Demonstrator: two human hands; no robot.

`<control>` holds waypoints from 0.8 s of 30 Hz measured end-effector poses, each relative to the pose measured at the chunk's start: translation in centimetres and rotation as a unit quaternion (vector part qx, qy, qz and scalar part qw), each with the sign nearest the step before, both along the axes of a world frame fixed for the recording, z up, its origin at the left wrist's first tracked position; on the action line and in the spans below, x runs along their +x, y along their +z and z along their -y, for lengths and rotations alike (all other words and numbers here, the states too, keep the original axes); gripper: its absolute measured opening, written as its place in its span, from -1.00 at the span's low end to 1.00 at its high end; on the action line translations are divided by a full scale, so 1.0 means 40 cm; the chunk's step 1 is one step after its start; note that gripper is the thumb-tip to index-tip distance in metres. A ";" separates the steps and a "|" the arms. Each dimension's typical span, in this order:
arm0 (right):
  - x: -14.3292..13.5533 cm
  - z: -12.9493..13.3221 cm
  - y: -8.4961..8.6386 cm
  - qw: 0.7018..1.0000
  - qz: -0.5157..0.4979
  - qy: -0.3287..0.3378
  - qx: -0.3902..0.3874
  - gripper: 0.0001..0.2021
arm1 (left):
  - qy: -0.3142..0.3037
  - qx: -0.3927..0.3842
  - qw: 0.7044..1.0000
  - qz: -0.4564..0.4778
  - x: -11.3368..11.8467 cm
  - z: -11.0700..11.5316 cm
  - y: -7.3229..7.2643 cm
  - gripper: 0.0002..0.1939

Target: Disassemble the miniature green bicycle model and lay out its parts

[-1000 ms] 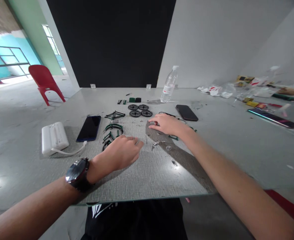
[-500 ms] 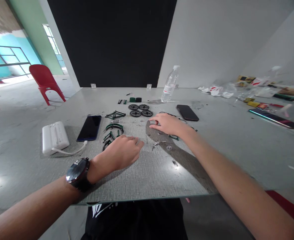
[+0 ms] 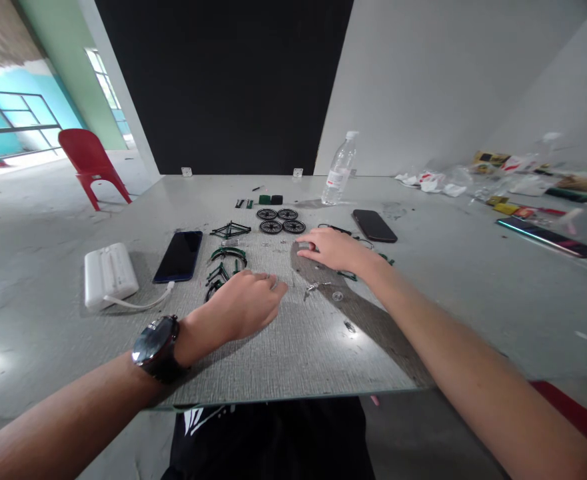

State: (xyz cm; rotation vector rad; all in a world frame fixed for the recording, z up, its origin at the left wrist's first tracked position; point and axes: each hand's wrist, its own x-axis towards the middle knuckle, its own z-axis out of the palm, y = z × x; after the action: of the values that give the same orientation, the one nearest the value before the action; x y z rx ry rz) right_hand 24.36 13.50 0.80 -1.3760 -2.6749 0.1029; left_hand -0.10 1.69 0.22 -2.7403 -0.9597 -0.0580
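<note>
While the left hand [image 3: 243,303] is curled palm-down, hold unclear | right hand [image 3: 334,247] extended near wheels [image 3: 294,227], fingers [image 3: 314,237] parted

On the grey worktop [image 3: 473,287], left, a white power bank [image 3: 109,273] trails a cable [image 3: 143,308] toward a dark smartphone [image 3: 178,257]. A white-capped clear bottle [image 3: 340,175] stands upright near a black phone [image 3: 374,225]. Crumpled packaging [image 3: 429,181] lies right. Beyond, left, stands a red plastic chair [image 3: 87,155].
</note>
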 end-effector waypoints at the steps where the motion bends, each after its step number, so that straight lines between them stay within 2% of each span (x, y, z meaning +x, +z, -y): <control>1: 0.001 0.000 0.001 1.000 0.000 0.000 -0.001 -0.47 | 0.000 0.000 1.000 -0.002 0.000 0.000 0.000 -0.79; 15: 0.018 -0.018 -0.012 1.000 -0.002 -0.006 0.006 -0.45 | 0.001 -0.002 1.000 0.004 0.001 0.001 0.005 -0.79; 24: 0.011 -0.007 -0.001 1.000 0.008 -0.002 0.006 -0.46 | 0.002 -0.001 1.000 0.002 0.002 0.004 0.007 -0.80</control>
State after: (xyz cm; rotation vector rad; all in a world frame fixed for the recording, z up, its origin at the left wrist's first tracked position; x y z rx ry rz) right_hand 24.80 13.77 0.77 -1.3848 -2.6800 0.0759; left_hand -0.03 1.53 0.49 -2.7408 -0.9661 -0.0617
